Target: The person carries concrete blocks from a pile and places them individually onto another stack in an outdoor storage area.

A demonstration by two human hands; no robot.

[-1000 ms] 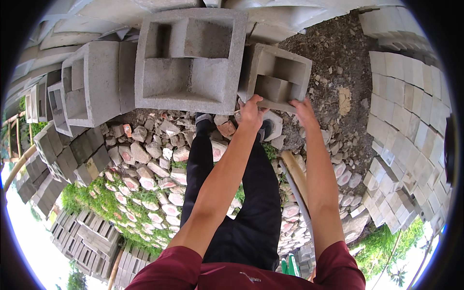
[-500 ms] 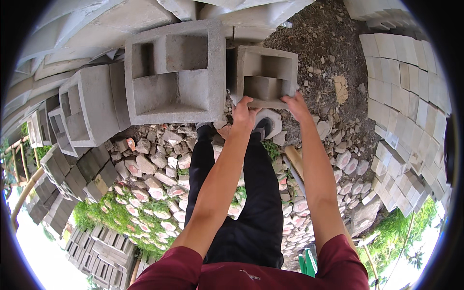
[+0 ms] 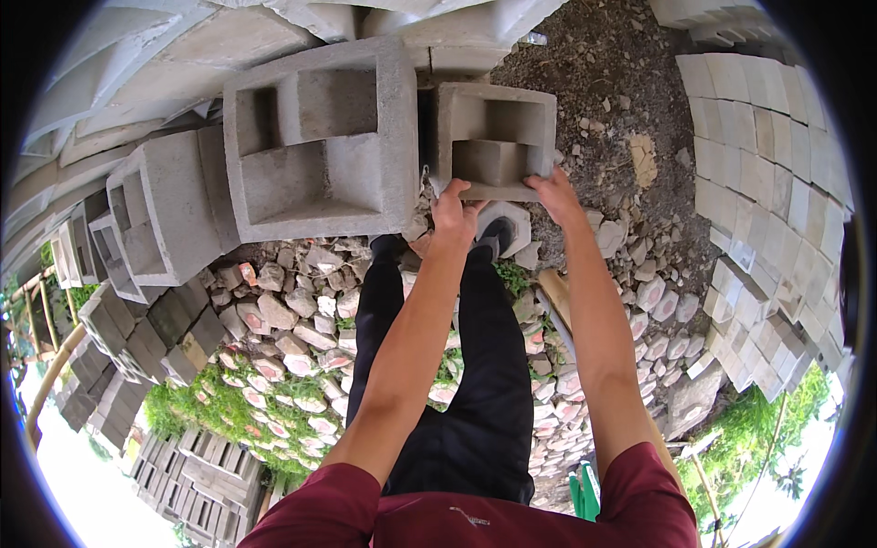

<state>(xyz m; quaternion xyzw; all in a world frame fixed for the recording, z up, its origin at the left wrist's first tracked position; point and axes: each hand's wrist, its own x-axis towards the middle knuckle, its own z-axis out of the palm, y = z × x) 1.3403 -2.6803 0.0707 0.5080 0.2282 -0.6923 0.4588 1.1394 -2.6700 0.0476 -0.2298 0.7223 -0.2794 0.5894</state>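
Ahead of me stands a small grey concrete box (image 3: 445,137), open at the top, with a stepped block inside. My left hand (image 3: 454,212) grips its near left corner, thumb over the rim and fingers down the outer side. At the near right corner my right hand (image 3: 555,195) holds it the same way; the undersides of both hands' fingers are hidden. Just left of it, a larger concrete box (image 3: 320,222) with similar inner compartments stands close beside, a narrow dark gap between them.
More concrete boxes (image 3: 187,201) line up at the left. Stacked pale blocks (image 3: 767,155) form a wall at the right. Loose stones (image 3: 274,306) and hexagonal pavers cover the ground around my feet. A wooden piece (image 3: 555,297) lies by my right forearm. Bare soil (image 3: 603,82) lies beyond the box.
Both hands keep their grip on the small box. The box, the hands and the surroundings appear slightly further left and up in the view; little else differs.
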